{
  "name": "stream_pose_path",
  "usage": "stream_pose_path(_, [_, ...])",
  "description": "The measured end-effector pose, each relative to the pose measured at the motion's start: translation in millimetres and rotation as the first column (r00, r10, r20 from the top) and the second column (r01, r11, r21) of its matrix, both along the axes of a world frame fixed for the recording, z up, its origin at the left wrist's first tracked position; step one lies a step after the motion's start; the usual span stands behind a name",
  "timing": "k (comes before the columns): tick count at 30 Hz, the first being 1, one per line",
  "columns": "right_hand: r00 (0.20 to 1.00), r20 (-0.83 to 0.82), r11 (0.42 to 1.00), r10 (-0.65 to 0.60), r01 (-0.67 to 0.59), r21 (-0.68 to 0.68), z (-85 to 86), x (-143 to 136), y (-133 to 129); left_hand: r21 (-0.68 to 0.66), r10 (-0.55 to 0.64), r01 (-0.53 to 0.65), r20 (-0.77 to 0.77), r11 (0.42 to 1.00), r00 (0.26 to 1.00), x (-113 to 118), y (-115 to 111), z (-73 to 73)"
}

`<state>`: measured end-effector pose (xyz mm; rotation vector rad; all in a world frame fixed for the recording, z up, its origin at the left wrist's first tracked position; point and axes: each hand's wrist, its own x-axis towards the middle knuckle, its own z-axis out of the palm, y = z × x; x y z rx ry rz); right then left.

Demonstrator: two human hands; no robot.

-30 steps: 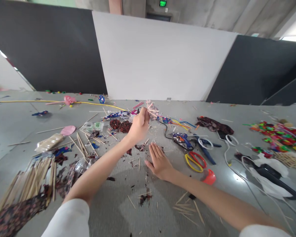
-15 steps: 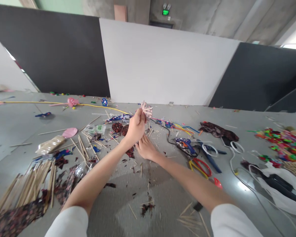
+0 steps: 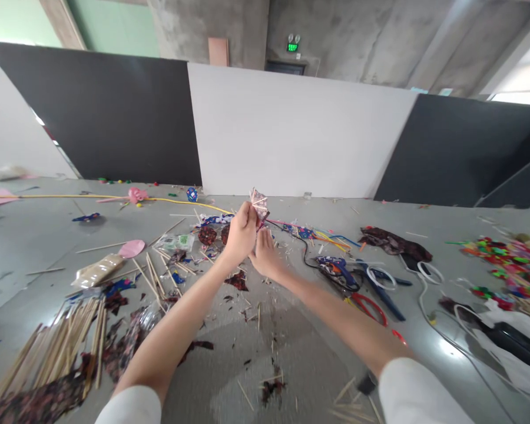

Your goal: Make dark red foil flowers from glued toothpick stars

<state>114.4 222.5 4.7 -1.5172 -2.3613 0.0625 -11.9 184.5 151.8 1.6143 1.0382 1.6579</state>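
Observation:
Near the middle, my left hand (image 3: 242, 231) is closed on a small patterned fabric piece with pale sticks fanned across it (image 3: 259, 206), which stands up above the fingers. Just right of and below it, my right hand (image 3: 265, 253) has its fingers pointing up near the piece's lower edge. Its fingertips are partly blurred, and whether they pinch anything is unclear. Two round dark patterned pieces (image 3: 207, 235) lie on the floor left of my left hand. A dark red fabric scrap (image 3: 237, 281) lies below my hands.
On the right are a blue glue gun (image 3: 335, 266), red-handled scissors (image 3: 371, 307), a white cable (image 3: 441, 333) and a colourful pile (image 3: 507, 259). Wooden sticks (image 3: 68, 338) and a clear packet (image 3: 98, 271) lie left. A white panel (image 3: 300, 129) stands ahead.
The view has tilted up slightly. My right hand has risen from near the floor toward the held piece. The piece, still in my left hand, has turned to a narrower angle.

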Motion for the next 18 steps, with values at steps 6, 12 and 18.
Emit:
stream_pose_path(6, [0.954,0.075,0.956,-0.29,0.293,-0.033,-41.9,83,-64,0.005,-0.037,0.037,0.059,0.999,0.998,-2,7,-2.7])
stream_pose_path(12, [0.949,0.097,0.945,-0.3,0.31,-0.104,-43.0,66,-31,0.008,-0.057,0.057,0.013,0.998,0.998,10,4,-11.8])
stream_pose_path(18, [0.956,0.039,0.947,-0.291,0.294,-0.126,-29.5,29,43,0.016,-0.014,0.015,-0.043,1.0,0.999,8,3,-15.0])
